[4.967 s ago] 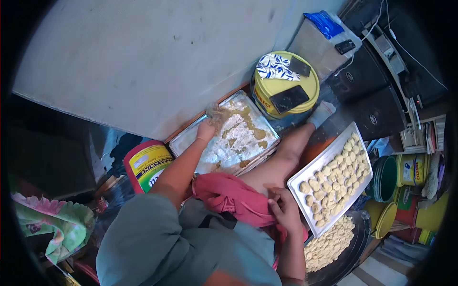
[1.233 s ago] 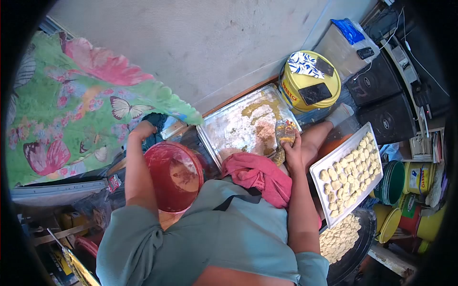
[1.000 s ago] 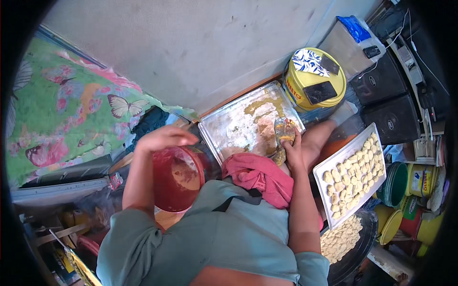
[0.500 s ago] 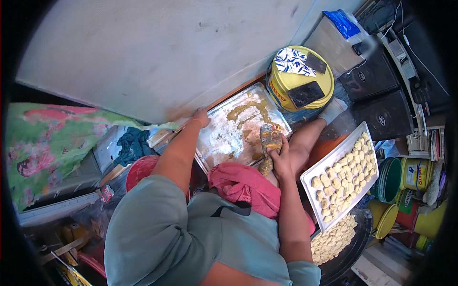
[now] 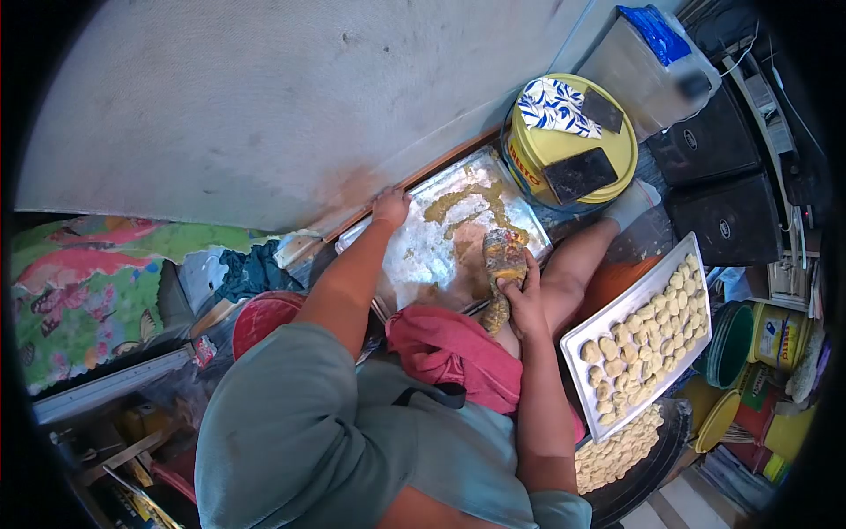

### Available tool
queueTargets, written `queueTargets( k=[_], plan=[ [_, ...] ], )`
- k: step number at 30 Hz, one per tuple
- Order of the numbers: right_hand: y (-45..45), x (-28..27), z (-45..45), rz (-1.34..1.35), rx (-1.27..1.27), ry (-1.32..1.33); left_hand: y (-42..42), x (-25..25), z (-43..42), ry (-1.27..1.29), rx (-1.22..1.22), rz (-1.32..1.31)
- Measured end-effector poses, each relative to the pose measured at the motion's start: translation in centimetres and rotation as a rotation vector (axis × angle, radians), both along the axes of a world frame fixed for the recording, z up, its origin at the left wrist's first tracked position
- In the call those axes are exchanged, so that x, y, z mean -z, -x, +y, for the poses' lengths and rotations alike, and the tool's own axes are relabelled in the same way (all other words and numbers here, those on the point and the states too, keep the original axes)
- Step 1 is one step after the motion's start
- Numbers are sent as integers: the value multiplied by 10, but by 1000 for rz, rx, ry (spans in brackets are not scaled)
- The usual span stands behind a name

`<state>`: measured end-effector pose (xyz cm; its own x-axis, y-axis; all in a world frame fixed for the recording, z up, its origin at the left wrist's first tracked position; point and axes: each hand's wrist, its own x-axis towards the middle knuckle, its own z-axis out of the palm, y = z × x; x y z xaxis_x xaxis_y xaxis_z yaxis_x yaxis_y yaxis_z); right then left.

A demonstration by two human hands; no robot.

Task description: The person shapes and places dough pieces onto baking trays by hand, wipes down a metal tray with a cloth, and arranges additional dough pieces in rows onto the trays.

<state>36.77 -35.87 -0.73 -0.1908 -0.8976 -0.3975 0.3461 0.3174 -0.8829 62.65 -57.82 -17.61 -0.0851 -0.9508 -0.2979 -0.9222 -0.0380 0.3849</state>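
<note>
Head view: grasping a residue-caked, brush-like tool in the right hand, with a smeared baking tray ahead-left of it; touching the tray's edge with the left hand, cannot tell whether gripping.

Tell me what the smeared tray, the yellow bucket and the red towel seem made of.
Tray: probably metal, worn; silvery shine on its bare patches.
Bucket: likely plastic, smooth; evenly yellow, with a rounded rim.
Towel: fabric, matt, perhaps cotton; it bunches in thick folds.
</note>
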Motion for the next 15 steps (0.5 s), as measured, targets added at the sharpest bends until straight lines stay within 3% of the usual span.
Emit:
queueTargets(
  k=[5,11,15],
  plan=[
    [2,2,-1,-6,-7,14,-20,11,-15,-30,134,84],
    [-1,1,-3,-15,5,-9,-43,-4,-16,-303,143,368],
    [-1,-3,-1,10,3,2,-51,-61,2,-159,197,536]
  ],
)
